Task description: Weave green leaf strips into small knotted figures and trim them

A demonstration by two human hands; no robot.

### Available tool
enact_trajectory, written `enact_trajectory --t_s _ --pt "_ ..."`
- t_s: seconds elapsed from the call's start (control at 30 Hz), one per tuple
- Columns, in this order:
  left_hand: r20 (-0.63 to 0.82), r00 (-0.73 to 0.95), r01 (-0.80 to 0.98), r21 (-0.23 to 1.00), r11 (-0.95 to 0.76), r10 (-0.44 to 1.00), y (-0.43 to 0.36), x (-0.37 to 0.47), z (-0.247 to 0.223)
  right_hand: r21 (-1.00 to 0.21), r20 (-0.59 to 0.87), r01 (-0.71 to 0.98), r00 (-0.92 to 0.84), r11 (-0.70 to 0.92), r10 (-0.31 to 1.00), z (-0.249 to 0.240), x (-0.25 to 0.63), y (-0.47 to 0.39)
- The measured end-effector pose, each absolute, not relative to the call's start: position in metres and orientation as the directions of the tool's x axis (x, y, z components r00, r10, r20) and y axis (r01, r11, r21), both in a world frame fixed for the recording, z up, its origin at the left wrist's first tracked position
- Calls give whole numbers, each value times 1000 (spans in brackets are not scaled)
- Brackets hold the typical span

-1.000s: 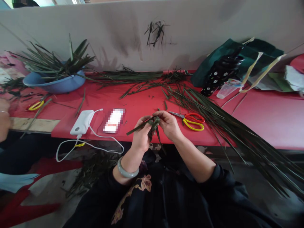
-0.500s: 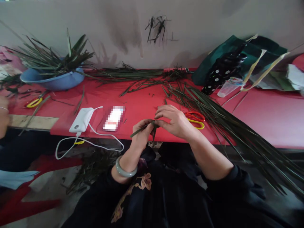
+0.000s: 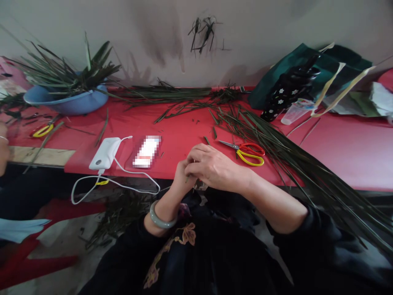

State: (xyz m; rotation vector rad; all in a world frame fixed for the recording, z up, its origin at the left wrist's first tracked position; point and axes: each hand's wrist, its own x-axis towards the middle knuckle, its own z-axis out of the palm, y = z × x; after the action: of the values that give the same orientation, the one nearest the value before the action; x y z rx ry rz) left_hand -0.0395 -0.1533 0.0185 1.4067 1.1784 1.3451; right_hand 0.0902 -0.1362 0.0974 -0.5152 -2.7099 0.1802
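Observation:
Over the front edge of the red table, my right hand is closed and covers the fingers of my left hand. A small part of a green leaf strip shows between them; the rest is hidden. My left hand is curled around that strip under the right one. Red-and-yellow scissors lie partly open just beyond my right wrist. Short leaf pieces lie past my fingers, and a bundle of long green leaves stretches off the table to the right.
A power bank with a white cable and a phone lie at the left. Farther back are a blue basin of leaves and a green bag with a flowered bottle. Someone's arm shows at the far left.
My right hand has moved left and down over my left hand, covering most of the leaf strip. The scissors' blades are now uncovered.

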Motion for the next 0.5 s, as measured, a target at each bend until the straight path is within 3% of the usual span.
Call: enact_trajectory --t_s 0.07,0.3,0.4,0.5 --pt "209 6 5 978 -209 978 -155 -39 23 -227 311 320 -871 920 380 103 94 -134" --pt "16 36 -154 988 -10 999 -154 -35 15 -421 184 310 -891 852 415 122 103 -117" --pt "22 -4 -169 985 -22 1000 -153 -35 15 -405 91 359 -899 841 427 126 99 -116" --pt "48 -36 -204 977 -55 998 -152 -35 17 -336 92 411 -881 847 464 121 96 -120"
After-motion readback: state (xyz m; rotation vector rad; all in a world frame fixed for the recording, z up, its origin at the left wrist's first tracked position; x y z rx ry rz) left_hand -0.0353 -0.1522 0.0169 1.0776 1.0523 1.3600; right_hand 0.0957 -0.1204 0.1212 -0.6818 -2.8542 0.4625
